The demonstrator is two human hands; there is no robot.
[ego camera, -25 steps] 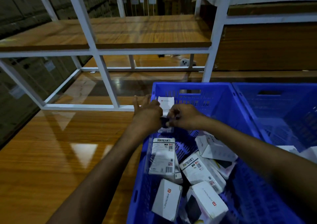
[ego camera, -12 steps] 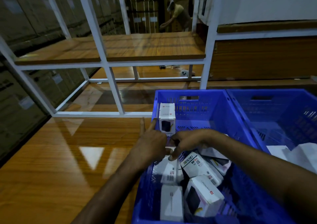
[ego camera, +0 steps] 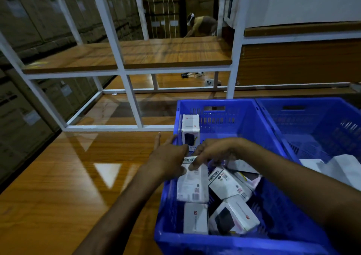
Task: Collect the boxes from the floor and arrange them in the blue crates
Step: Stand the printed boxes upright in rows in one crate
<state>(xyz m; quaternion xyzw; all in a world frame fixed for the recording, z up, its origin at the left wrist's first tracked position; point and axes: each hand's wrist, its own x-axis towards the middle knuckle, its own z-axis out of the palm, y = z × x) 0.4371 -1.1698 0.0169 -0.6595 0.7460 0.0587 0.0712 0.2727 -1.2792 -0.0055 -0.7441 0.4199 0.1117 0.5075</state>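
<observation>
Looking down across a glossy wooden floor (ego camera: 58, 176), past a white rack frame (ego camera: 134, 106) toward stacked brown cartons (ego camera: 29, 20) and a bending person (ego camera: 201, 25). Holding both arms inside the near blue crate (ego camera: 273, 215). Pinching the top end of a flat white box (ego camera: 192, 186) with the left hand (ego camera: 168, 161), thumb on its face, forefinger pointing straight out over the crate's left wall. Gripping the same end with the curled fingertips of the right hand (ego camera: 213, 153). Holding that box close to the left wall, just in front of an upright box (ego camera: 190, 129) in the far left corner. Leaning over loose boxes (ego camera: 230, 184) heaped on the crate floor. Leaving more white boxes (ego camera: 340, 166) lying in the second blue crate (ego camera: 312, 118), close alongside on the right.
</observation>
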